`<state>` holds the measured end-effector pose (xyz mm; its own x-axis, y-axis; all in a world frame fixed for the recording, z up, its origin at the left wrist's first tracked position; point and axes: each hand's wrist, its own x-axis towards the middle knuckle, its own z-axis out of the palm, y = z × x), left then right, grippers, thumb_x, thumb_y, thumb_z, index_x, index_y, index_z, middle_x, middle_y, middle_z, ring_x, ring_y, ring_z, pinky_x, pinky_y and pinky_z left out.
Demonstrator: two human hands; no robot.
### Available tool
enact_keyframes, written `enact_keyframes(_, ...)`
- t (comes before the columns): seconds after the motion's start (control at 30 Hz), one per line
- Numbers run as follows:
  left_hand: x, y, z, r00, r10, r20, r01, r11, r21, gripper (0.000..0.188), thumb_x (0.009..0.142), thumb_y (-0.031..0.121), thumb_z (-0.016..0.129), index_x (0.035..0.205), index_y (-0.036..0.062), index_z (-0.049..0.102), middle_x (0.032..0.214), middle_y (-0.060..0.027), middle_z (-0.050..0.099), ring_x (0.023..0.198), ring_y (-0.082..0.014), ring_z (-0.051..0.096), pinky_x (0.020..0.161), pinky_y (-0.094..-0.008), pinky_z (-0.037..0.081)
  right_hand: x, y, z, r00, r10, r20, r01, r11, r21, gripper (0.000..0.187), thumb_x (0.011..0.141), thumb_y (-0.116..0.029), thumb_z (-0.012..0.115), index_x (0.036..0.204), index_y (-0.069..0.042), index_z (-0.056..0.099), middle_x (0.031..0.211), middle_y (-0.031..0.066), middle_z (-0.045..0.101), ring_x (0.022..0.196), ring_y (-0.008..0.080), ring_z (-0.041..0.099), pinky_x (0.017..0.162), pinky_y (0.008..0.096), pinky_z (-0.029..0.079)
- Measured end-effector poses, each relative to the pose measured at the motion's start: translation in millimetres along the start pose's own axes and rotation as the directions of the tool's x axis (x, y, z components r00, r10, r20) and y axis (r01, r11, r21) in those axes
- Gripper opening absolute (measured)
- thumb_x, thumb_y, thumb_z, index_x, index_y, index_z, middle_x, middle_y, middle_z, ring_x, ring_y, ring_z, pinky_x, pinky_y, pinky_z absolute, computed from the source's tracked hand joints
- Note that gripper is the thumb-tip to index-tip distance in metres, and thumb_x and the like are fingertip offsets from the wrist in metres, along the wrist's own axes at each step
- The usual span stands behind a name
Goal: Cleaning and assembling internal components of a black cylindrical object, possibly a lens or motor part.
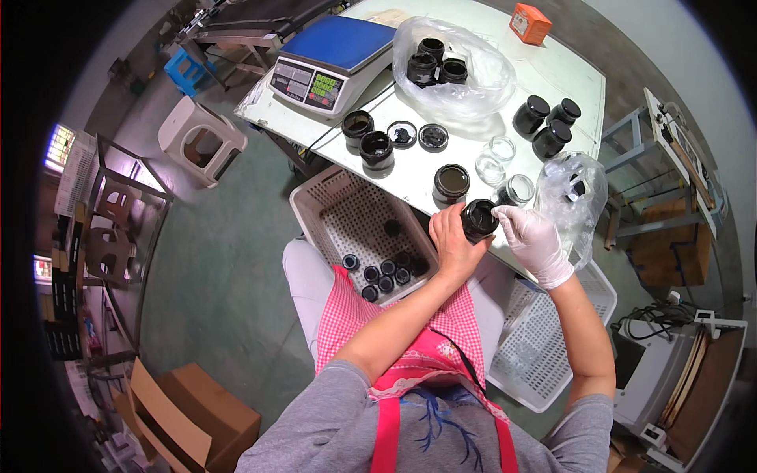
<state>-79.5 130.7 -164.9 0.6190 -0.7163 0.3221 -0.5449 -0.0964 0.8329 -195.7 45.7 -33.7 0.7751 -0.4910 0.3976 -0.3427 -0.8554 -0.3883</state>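
At the table's near edge, my bare left hand (455,246) is wrapped round an uncapped glass jar (480,220) of dark, glossy contents. My right hand (536,246), in a white glove, has its fingers pinched together at the jar's right rim; whatever they may hold is too small to make out. Just beyond stands another dark-filled jar (452,182). Two more open dark jars (376,151) are farther left, beside two round lids (433,137) with dark smears. To the right are clear glass jars (516,190) and a clear plastic bag (573,193) with dark pieces inside.
A blue-topped scale (337,43) stands at the table's far left, beside a plastic bag (495,75) holding open dark jars. Several black-capped jars (552,139) and an orange box (530,24) lie to the right. Crates (309,206) (544,377) flank my legs, the left one containing small dark jars.
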Motion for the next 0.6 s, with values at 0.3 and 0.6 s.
enact_keyframes(0.3,5.2,-2.4,-3.6,1.0,-0.025,0.018,0.025,1.0,-0.011,0.081,0.069,0.028,0.089,0.137,0.0078,0.052,0.131,-0.014,0.055,0.13,-0.0344,0.045,0.115,-0.0516,0.025,0.6,-3.7,0.7,0.937,0.333,0.102,-0.348,0.899,0.266,0.017,0.103,-0.015,0.066,0.109,-0.002,0.073,0.088,0.0145,0.075,0.078,0.0217,0.074,0.071,0.0319,0.056)
enact_keyframes(0.6,6.8,-4.7,-5.5,1.0,-0.003,0.015,0.003,1.0,-0.02,0.078,0.068,0.026,0.089,0.135,0.0078,0.053,0.129,-0.0137,0.056,0.128,-0.0341,0.046,0.115,-0.0516,0.025,-0.3,-6.3,1.7,0.898,0.428,0.098,-0.425,0.792,0.438,0.019,0.105,-0.013,0.063,0.113,0.001,0.073,0.087,0.01,0.075,0.078,0.0122,0.071,0.072,0.0284,0.056)
